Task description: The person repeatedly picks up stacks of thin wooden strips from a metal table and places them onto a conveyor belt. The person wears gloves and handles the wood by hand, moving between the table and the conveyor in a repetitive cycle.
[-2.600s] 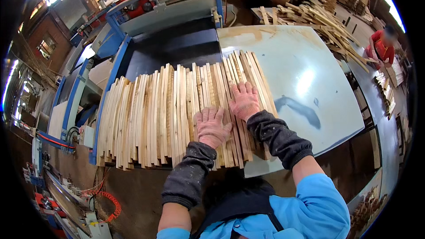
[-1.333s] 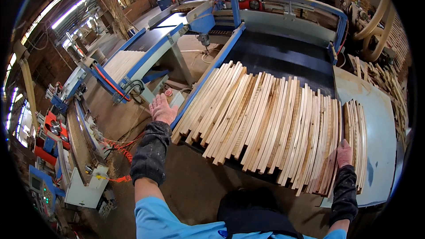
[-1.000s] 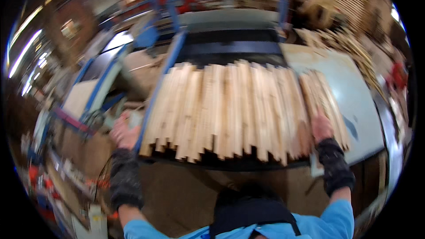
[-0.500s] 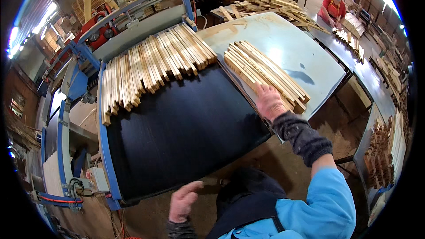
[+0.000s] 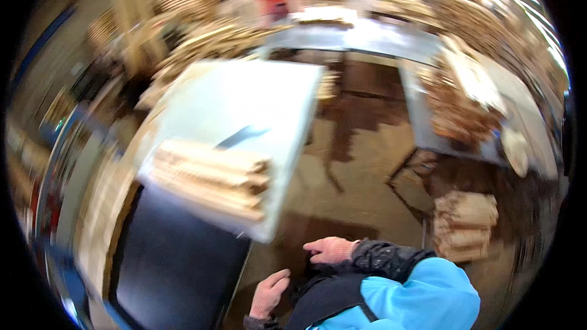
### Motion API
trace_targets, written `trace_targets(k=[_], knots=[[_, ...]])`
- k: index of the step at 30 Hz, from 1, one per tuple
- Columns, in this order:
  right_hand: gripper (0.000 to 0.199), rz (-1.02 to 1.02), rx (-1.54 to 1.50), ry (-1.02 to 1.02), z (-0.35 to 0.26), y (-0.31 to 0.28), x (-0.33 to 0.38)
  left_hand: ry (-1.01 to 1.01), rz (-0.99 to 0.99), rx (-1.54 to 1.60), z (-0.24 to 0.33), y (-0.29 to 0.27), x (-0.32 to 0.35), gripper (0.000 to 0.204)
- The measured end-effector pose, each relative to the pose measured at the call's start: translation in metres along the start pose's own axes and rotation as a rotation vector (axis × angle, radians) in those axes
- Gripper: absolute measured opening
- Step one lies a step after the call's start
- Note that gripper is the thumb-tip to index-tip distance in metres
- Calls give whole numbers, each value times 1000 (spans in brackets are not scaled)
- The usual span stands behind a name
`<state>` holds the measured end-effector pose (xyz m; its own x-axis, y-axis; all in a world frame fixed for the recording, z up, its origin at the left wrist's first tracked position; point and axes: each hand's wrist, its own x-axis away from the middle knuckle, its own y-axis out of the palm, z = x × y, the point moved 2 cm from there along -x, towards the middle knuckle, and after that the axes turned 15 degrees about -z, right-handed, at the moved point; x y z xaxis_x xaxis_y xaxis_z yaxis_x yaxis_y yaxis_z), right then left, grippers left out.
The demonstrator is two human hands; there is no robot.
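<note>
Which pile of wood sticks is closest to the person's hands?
The stack of wooden strips on the pale table's near corner, beside the black belt. The other piles lie farther off, though the picture is blurred.

Picture blurred by motion. A pale blue desk (image 5: 244,104) carries a bundle of light wooden slats (image 5: 211,177), lying flat at its near end, close to the edge. A dark blue mark (image 5: 241,137) shows on the top just behind the bundle. Beside the desk, a black belt surface (image 5: 168,263) carries more slats (image 5: 98,220) along its left side. Brown floor (image 5: 361,165) bears a stack of wood (image 5: 465,226) at right.
</note>
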<state>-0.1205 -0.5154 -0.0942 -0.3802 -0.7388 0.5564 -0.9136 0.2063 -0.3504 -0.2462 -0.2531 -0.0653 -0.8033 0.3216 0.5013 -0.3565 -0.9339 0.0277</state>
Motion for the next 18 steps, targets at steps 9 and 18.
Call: trace_targets(k=[9, 18], knots=[[65, 314, -93, 277, 178, -106, 136, -6, -347, 78, 77, 119, -216, 37], [70, 682, -361, 368, 289, -145, 231, -67, -759, -317, 208, 276, -382, 36]])
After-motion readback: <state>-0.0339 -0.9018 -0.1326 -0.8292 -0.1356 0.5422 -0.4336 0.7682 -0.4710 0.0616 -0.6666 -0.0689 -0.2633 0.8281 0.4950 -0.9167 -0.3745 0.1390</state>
